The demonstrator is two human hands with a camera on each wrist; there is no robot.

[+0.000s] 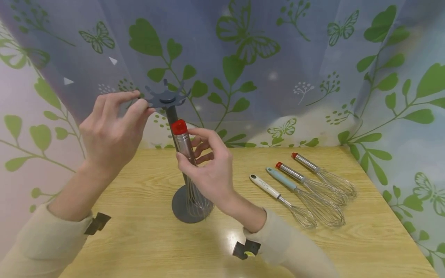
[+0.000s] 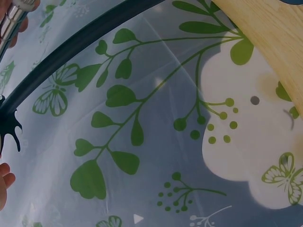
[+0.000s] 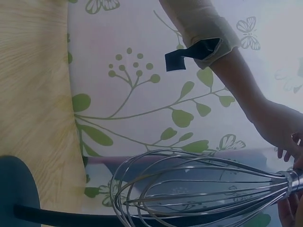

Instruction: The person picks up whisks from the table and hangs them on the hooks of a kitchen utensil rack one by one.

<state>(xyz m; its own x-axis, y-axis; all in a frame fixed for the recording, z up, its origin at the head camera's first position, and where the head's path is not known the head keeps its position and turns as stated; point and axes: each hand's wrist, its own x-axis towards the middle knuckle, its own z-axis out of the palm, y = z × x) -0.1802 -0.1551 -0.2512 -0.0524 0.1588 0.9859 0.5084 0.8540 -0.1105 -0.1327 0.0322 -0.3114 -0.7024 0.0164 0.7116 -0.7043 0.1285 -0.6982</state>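
Observation:
My right hand (image 1: 217,173) holds a whisk (image 1: 185,146) by its steel handle, red-capped end up and wires hanging down. The whisk is upright, just in front of the pole of a dark utensil stand (image 1: 167,99); its wires (image 3: 199,184) spread out in the right wrist view. My left hand (image 1: 112,127) pinches a hook at the left of the stand's top between thumb and forefinger. The stand's pole (image 2: 83,41) crosses the left wrist view, where the pinch itself is mostly cut off.
To the right on the wooden table (image 1: 139,239) lie several whisks in a slanted row: a white-handled one (image 1: 265,187), a light blue one (image 1: 282,178) and two steel ones with red ends (image 1: 292,172). A leaf-and-butterfly patterned curtain (image 1: 295,96) hangs behind.

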